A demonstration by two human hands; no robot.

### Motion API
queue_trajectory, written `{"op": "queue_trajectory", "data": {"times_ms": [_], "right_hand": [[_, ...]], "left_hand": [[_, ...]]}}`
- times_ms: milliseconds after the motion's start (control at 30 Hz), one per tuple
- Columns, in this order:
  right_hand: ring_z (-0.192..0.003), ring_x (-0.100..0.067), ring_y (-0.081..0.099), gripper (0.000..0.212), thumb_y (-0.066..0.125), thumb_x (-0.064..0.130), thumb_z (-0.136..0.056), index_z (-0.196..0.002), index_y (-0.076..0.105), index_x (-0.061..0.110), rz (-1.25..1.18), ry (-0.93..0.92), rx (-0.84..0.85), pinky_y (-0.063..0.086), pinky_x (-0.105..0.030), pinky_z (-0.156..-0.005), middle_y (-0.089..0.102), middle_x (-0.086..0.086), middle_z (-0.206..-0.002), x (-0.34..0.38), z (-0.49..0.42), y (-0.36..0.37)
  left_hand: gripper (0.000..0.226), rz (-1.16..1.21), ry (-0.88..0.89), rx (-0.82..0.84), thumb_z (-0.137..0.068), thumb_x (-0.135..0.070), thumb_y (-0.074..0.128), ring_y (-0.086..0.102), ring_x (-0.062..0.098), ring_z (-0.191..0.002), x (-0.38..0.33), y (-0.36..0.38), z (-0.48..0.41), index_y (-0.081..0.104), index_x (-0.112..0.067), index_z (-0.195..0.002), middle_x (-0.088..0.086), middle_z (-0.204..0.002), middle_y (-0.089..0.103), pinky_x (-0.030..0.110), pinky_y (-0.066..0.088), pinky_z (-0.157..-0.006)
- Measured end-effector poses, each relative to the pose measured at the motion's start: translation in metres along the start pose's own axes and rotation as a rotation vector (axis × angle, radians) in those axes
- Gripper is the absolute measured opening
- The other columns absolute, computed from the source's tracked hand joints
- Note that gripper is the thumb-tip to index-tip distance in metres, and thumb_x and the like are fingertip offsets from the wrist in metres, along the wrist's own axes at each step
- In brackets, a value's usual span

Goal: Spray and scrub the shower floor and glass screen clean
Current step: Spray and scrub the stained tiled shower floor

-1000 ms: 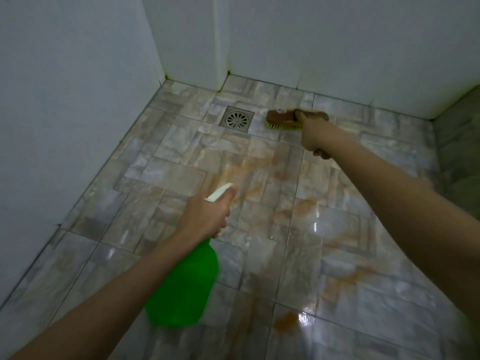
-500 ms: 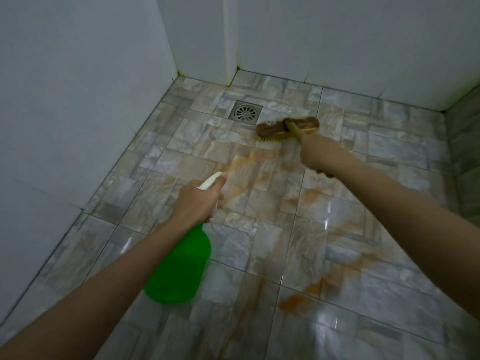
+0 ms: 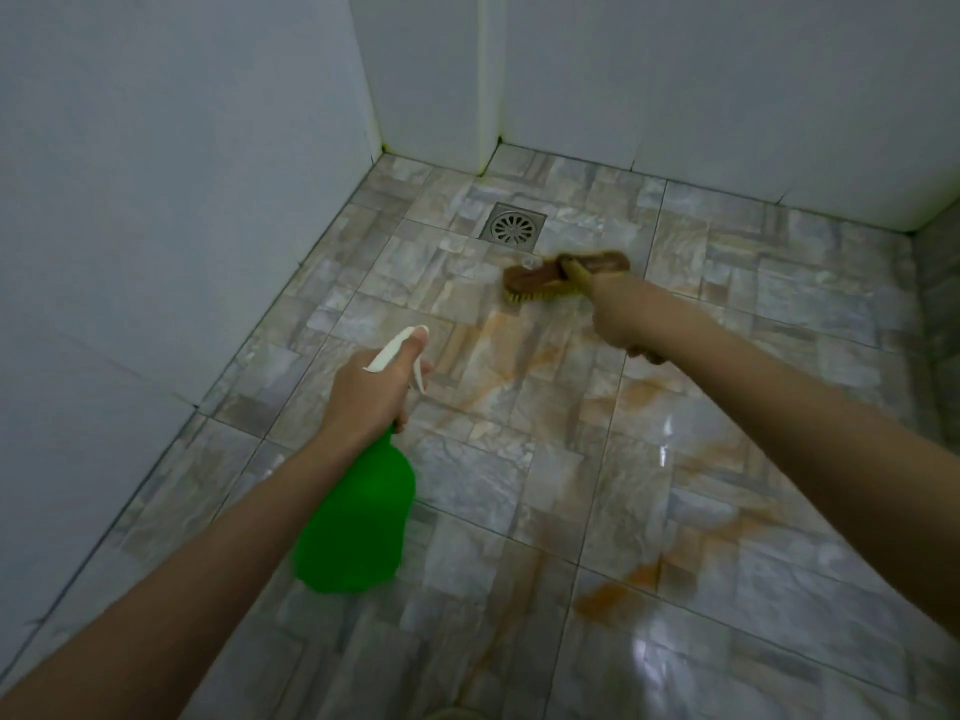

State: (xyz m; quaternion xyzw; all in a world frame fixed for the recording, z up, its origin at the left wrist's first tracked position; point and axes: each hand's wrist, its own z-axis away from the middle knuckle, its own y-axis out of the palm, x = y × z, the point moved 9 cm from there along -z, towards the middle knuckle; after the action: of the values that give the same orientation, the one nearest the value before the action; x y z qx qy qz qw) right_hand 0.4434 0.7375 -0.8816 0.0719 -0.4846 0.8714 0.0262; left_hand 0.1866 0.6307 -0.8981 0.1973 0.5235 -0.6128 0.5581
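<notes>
Head view: the left hand [image 3: 371,389] grips the neck of the green spray bottle [image 3: 358,517], fingers curled round it, nozzle aimed at the far floor; no spray is visible. The right hand [image 3: 621,317] is closed round the handle of the scrubbing brush [image 3: 540,280]. Over the last second the brush has been drawn nearer, from level with the drain [image 3: 513,227] to just on its near side, bristles on the shower floor [image 3: 779,304] at the far edge of the orange stain [image 3: 519,366]. Assessment: floor scrubbing is under way, staining remains across the near tiles, and the glass screen is not in view.
</notes>
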Motion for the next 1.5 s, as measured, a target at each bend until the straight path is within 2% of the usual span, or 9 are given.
{"op": "queue_trajectory", "data": {"times_ms": [100,267,467,667,800,967,1167,1333,1500], "right_hand": [[-0.055,-0.023,0.058,0.079,0.035,-0.001,-0.096,-0.152,-0.002,0.042,-0.001,-0.021,0.053,0.051,-0.032,-0.043,0.057,-0.017,-0.094,0.004,0.040,0.026],[-0.052,-0.023,0.055,0.087,0.034,-0.005,-0.093,-0.152,-0.011,0.041,0.093,-0.085,-0.212,0.041,-0.031,-0.043,0.060,-0.018,-0.088,0.011,-0.033,0.000],[-0.054,-0.024,0.059,0.076,0.029,0.006,-0.099,-0.149,-0.006,0.051,-0.026,-0.041,0.142,0.049,-0.030,-0.039,0.055,-0.024,-0.110,0.031,0.035,0.029],[-0.054,-0.022,0.052,0.085,0.035,-0.005,-0.094,-0.153,-0.008,0.037,0.128,-0.179,-0.131,0.041,-0.030,-0.040,0.060,-0.023,-0.100,0.065,-0.052,-0.012],[-0.058,-0.024,0.057,0.072,0.033,0.006,-0.099,-0.153,-0.001,0.040,0.090,-0.085,0.049,0.049,-0.031,-0.041,0.051,-0.022,-0.114,0.060,-0.014,0.000],[-0.049,-0.022,0.056,0.088,0.031,-0.006,-0.093,-0.151,-0.011,0.044,0.122,-0.231,-0.033,0.039,-0.025,-0.032,0.054,-0.016,-0.084,0.077,-0.012,0.015],[-0.050,-0.021,0.058,0.090,0.034,-0.004,-0.094,-0.146,-0.010,0.055,0.180,-0.206,-0.061,0.042,-0.024,-0.034,0.056,-0.019,-0.096,0.035,-0.021,-0.006],[-0.050,-0.022,0.060,0.088,0.033,0.003,-0.099,-0.139,-0.020,0.062,0.160,-0.184,0.039,0.058,-0.036,-0.047,0.050,-0.009,-0.081,-0.009,0.039,0.033],[-0.048,-0.022,0.056,0.089,0.032,-0.001,-0.097,-0.144,-0.017,0.056,0.192,-0.191,-0.087,0.042,-0.026,-0.036,0.057,-0.016,-0.080,-0.022,0.000,0.006]], "left_hand": [[0.052,-0.009,0.008,-0.014,-0.096,-0.063,0.052,0.055,0.015,-0.041,0.005,-0.006,-0.002,0.077,-0.019,-0.082,0.015,-0.073,0.074,0.030,0.051,-0.054],[0.052,0.036,0.014,-0.018,-0.096,-0.062,0.053,0.052,0.014,-0.038,0.005,-0.011,-0.004,0.077,-0.017,-0.084,0.020,-0.088,0.076,0.025,0.048,-0.045],[0.053,0.041,-0.005,-0.044,-0.096,-0.063,0.052,0.052,0.015,-0.038,0.012,-0.025,-0.007,0.077,-0.019,-0.082,0.021,-0.088,0.076,0.031,0.051,-0.055],[0.051,0.053,0.013,-0.060,-0.096,-0.062,0.053,0.051,0.014,-0.037,0.011,-0.031,-0.004,0.078,-0.019,-0.083,0.022,-0.092,0.076,0.033,0.051,-0.054],[0.053,0.090,-0.009,-0.092,-0.096,-0.061,0.053,0.050,0.013,-0.036,0.009,-0.039,-0.002,0.078,-0.016,-0.083,0.015,-0.089,0.078,0.030,0.049,-0.051],[0.053,0.063,0.000,-0.066,-0.097,-0.058,0.054,0.049,0.013,-0.035,0.011,-0.039,0.001,0.076,-0.012,-0.085,0.018,-0.091,0.077,0.026,0.046,-0.046],[0.051,0.013,0.037,-0.004,-0.096,-0.059,0.054,0.050,0.013,-0.035,0.007,-0.023,0.014,0.077,-0.015,-0.083,0.023,-0.079,0.073,0.024,0.044,-0.046],[0.052,0.007,0.034,0.073,-0.092,-0.066,0.055,0.052,0.014,-0.037,0.009,-0.002,0.026,0.077,-0.019,-0.084,0.022,-0.092,0.075,0.027,0.047,-0.050],[0.062,-0.055,0.033,0.183,-0.090,-0.071,0.053,0.053,0.014,-0.036,0.011,0.028,0.040,0.077,-0.014,-0.088,0.024,-0.094,0.076,0.028,0.049,-0.052]]}}
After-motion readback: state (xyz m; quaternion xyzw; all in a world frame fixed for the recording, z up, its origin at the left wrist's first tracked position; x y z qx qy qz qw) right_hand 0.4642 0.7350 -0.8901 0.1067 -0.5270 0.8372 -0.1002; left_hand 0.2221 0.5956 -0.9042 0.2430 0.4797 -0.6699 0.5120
